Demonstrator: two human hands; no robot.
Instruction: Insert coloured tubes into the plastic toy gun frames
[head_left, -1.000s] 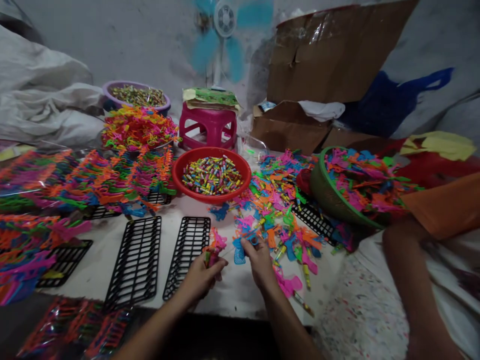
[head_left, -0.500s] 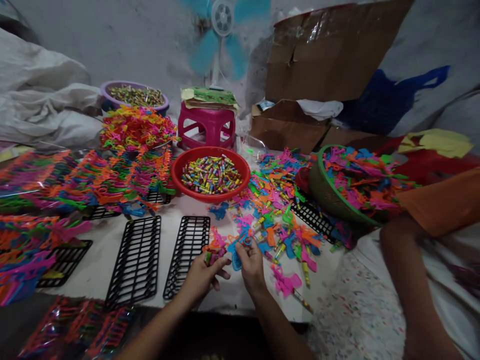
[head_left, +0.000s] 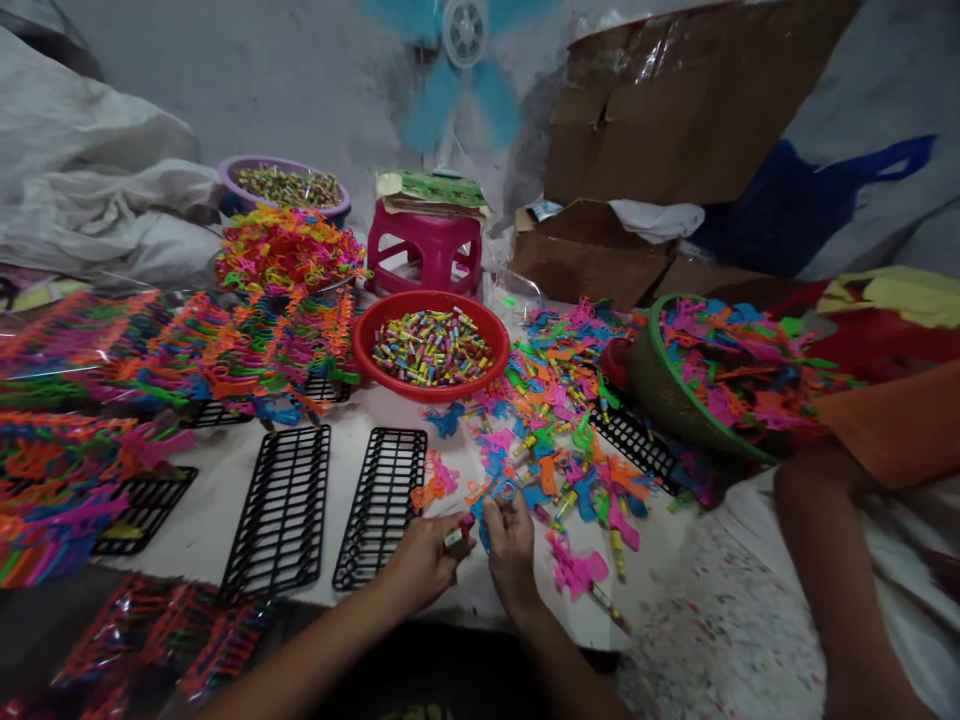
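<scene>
My left hand (head_left: 431,560) pinches a small wrapped tube (head_left: 454,539) with a dark pink end. Close to its right, my right hand (head_left: 511,545) grips a blue plastic toy gun (head_left: 486,515), partly hidden by the fingers. Both hands are over the front of the white table (head_left: 300,608). Just beyond them lie pink and orange toy pieces (head_left: 435,482). A loose pile of coloured toy guns and tubes (head_left: 555,430) spreads to the right. Two black grid racks (head_left: 281,510) (head_left: 382,505) lie left of my hands.
A red basin (head_left: 360,345) of wrapped tubes stands behind the racks. Filled racks of toys (head_left: 172,350) cover the left side. At the right are a green basket (head_left: 660,400) of toys and a seated person's arm (head_left: 814,560). A pink stool (head_left: 427,240) and fan (head_left: 465,35) stand behind.
My left hand has turned, and the tube in it now shows at the fingertips. My right hand still holds the blue toy. The view has shifted slightly.
</scene>
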